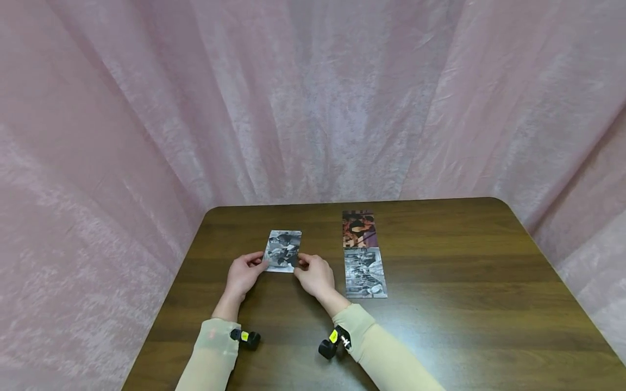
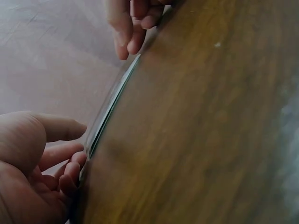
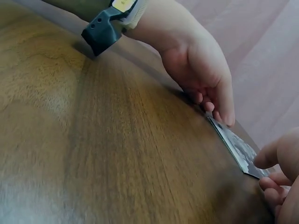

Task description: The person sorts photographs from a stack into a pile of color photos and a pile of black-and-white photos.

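A black-and-white photo [image 1: 282, 250] lies flat or nearly flat on the dark wooden table [image 1: 464, 260], left of centre. My left hand [image 1: 253, 265] pinches its near left corner, and my right hand [image 1: 306, 265] pinches its near right corner. The left wrist view shows the photo [image 2: 111, 103] edge-on as a thin line, with the left hand [image 2: 56, 163] curled at its near end and the right hand [image 2: 133, 25] at the far end. In the right wrist view the photo [image 3: 235, 143] runs between the left hand [image 3: 205, 79] and the right hand's fingertips [image 3: 275, 179].
Two more photos lie end to end to the right: a reddish one [image 1: 359, 229] farther away and a black-and-white one [image 1: 364, 272] nearer. Pink curtain [image 1: 313, 98] encloses the table on three sides. Wrist cameras [image 1: 331, 343] sit on both sleeves.
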